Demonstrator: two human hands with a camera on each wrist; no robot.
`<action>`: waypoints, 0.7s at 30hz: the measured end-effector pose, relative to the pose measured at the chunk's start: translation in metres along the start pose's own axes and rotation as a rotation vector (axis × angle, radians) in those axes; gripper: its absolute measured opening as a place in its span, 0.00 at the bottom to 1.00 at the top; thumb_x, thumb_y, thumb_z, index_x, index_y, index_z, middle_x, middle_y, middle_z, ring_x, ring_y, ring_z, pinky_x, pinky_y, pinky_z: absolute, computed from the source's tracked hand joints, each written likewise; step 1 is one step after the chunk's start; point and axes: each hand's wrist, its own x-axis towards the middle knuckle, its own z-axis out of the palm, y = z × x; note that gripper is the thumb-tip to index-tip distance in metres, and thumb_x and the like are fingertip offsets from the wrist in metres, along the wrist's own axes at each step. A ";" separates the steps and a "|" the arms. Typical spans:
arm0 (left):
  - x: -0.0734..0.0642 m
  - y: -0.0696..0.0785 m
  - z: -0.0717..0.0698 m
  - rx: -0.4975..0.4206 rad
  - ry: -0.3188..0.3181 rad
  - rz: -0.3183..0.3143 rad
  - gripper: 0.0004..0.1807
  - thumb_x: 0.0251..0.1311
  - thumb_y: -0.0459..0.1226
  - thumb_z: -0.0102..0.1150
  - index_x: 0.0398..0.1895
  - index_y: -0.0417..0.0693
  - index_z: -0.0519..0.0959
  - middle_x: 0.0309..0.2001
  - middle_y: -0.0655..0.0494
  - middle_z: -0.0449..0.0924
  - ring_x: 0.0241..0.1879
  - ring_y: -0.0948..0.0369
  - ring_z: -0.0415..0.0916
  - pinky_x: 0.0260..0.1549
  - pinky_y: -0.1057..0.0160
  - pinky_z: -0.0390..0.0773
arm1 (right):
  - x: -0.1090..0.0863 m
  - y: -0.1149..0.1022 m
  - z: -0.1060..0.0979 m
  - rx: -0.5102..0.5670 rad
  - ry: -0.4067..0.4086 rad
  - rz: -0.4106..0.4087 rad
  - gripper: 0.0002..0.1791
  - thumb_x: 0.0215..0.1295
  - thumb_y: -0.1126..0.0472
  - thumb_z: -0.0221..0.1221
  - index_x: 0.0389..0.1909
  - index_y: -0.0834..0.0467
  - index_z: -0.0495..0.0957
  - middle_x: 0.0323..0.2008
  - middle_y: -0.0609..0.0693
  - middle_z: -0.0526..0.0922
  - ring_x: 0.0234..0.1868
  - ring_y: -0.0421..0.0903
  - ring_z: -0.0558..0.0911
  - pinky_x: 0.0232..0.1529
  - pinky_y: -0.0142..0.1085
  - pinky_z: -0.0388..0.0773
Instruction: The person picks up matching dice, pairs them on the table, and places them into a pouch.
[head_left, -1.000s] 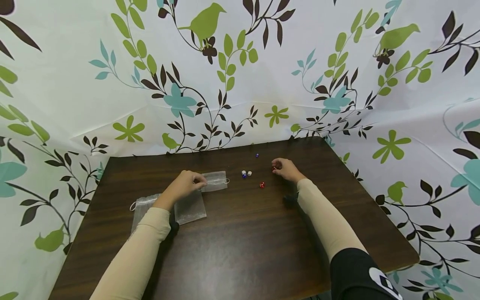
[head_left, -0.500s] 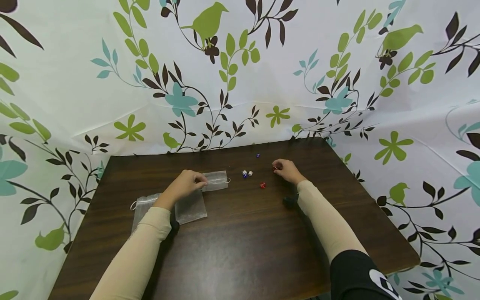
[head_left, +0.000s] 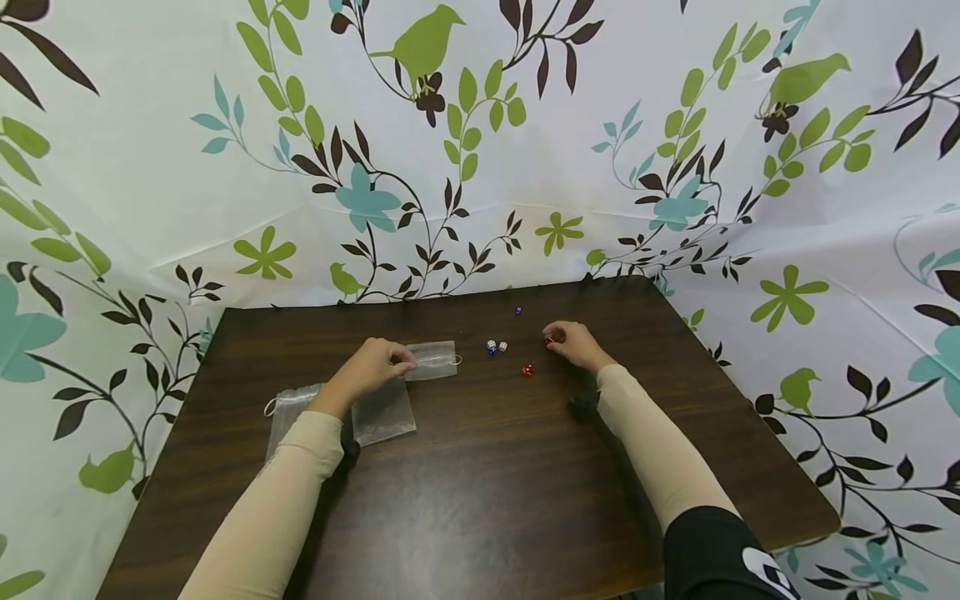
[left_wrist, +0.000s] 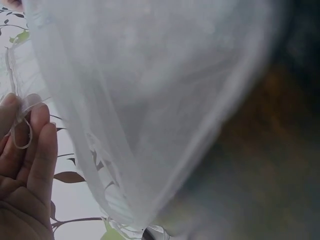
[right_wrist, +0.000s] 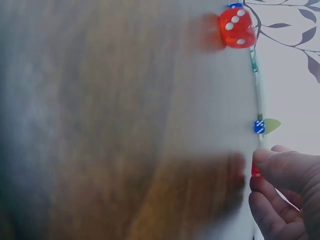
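My left hand point(head_left: 373, 368) pinches the looped white drawstring point(left_wrist: 23, 131) of a small sheer pouch point(head_left: 435, 362) between thumb and fingers. A larger sheer pouch point(head_left: 384, 413) lies under that hand and looms close in the left wrist view. Farther left, another sheer pouch point(head_left: 288, 410) is partly covered by the forearm. My right hand point(head_left: 573, 343) pinches a red die point(right_wrist: 255, 169) at the tabletop, mostly hidden by the fingers. Close by lie a second red die point(head_left: 528, 370) and a small blue die point(head_left: 518, 310).
Between the hands, a white die point(head_left: 503, 347) sits beside a blue-and-white cluster of dice point(head_left: 492, 347). The dark wooden table point(head_left: 480, 500) ends against a leaf-patterned cloth point(head_left: 465, 242) at the back and sides.
The head view has shifted slightly. Both hands stay in nearly the same place, and the pouches and loose dice lie as before.
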 end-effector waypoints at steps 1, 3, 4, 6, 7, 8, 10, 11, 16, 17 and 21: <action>0.000 0.000 0.000 0.002 -0.001 0.001 0.04 0.65 0.35 0.67 0.37 0.44 0.89 0.37 0.53 0.88 0.30 0.64 0.78 0.31 0.60 0.77 | -0.001 -0.001 0.000 -0.001 0.000 -0.002 0.14 0.68 0.70 0.63 0.54 0.67 0.80 0.50 0.62 0.84 0.51 0.56 0.82 0.53 0.50 0.78; 0.000 0.000 0.000 0.005 0.001 0.000 0.04 0.65 0.35 0.67 0.37 0.44 0.89 0.37 0.53 0.89 0.31 0.63 0.79 0.32 0.60 0.77 | -0.003 -0.002 -0.002 -0.011 0.003 -0.012 0.14 0.68 0.69 0.64 0.54 0.67 0.80 0.50 0.61 0.84 0.51 0.56 0.82 0.53 0.50 0.78; 0.001 0.001 0.000 0.006 0.003 -0.003 0.04 0.65 0.35 0.67 0.37 0.45 0.89 0.38 0.53 0.89 0.32 0.62 0.80 0.33 0.60 0.78 | -0.003 -0.003 -0.002 -0.014 0.003 -0.018 0.14 0.69 0.69 0.64 0.54 0.66 0.80 0.50 0.61 0.84 0.50 0.56 0.82 0.53 0.50 0.78; 0.000 0.001 0.000 0.009 0.008 -0.003 0.04 0.65 0.35 0.68 0.36 0.45 0.89 0.39 0.52 0.89 0.34 0.61 0.81 0.33 0.59 0.78 | -0.004 -0.005 -0.003 -0.022 0.001 -0.034 0.14 0.69 0.69 0.63 0.54 0.66 0.80 0.50 0.60 0.84 0.50 0.56 0.82 0.53 0.50 0.77; 0.000 0.002 -0.001 0.009 0.010 -0.004 0.04 0.64 0.35 0.68 0.36 0.45 0.89 0.39 0.52 0.89 0.34 0.60 0.82 0.34 0.58 0.79 | -0.004 -0.006 -0.003 -0.019 -0.001 -0.038 0.14 0.68 0.69 0.64 0.54 0.66 0.80 0.49 0.60 0.84 0.50 0.55 0.82 0.53 0.50 0.77; 0.000 0.002 -0.001 0.012 0.009 -0.001 0.04 0.64 0.35 0.68 0.36 0.44 0.89 0.39 0.51 0.89 0.34 0.60 0.82 0.34 0.58 0.79 | -0.004 -0.008 -0.003 -0.015 -0.004 -0.043 0.15 0.68 0.69 0.64 0.54 0.67 0.80 0.49 0.60 0.84 0.50 0.55 0.82 0.54 0.50 0.77; 0.000 0.002 -0.001 0.011 0.008 -0.001 0.04 0.65 0.36 0.68 0.37 0.44 0.89 0.39 0.51 0.89 0.34 0.60 0.82 0.33 0.58 0.79 | -0.005 -0.011 -0.003 -0.003 -0.013 -0.059 0.15 0.68 0.70 0.64 0.53 0.68 0.80 0.49 0.60 0.84 0.50 0.55 0.83 0.53 0.50 0.78; 0.000 0.002 -0.001 0.009 0.008 -0.001 0.04 0.65 0.36 0.68 0.36 0.44 0.89 0.39 0.51 0.89 0.34 0.60 0.82 0.33 0.58 0.79 | -0.006 -0.012 -0.003 -0.004 -0.018 -0.069 0.15 0.67 0.71 0.63 0.53 0.68 0.80 0.48 0.60 0.84 0.49 0.55 0.83 0.53 0.50 0.78; 0.001 0.000 -0.001 0.013 0.013 -0.001 0.04 0.64 0.36 0.68 0.36 0.45 0.89 0.36 0.53 0.89 0.32 0.62 0.80 0.32 0.59 0.78 | -0.008 -0.019 0.000 -0.008 -0.060 -0.102 0.14 0.66 0.72 0.64 0.52 0.68 0.80 0.46 0.59 0.85 0.48 0.54 0.83 0.52 0.49 0.78; 0.001 -0.001 -0.001 0.017 0.014 0.002 0.04 0.64 0.35 0.68 0.36 0.44 0.89 0.36 0.53 0.89 0.32 0.62 0.80 0.31 0.60 0.78 | -0.009 -0.020 0.001 -0.016 -0.068 -0.102 0.14 0.66 0.72 0.64 0.52 0.67 0.80 0.46 0.58 0.85 0.48 0.54 0.83 0.52 0.49 0.78; 0.001 -0.001 0.000 0.015 0.013 0.006 0.04 0.64 0.35 0.69 0.36 0.44 0.89 0.37 0.52 0.89 0.32 0.62 0.80 0.31 0.59 0.78 | -0.012 -0.022 0.004 -0.035 -0.109 -0.086 0.14 0.66 0.70 0.65 0.52 0.64 0.81 0.46 0.56 0.84 0.48 0.52 0.81 0.52 0.47 0.77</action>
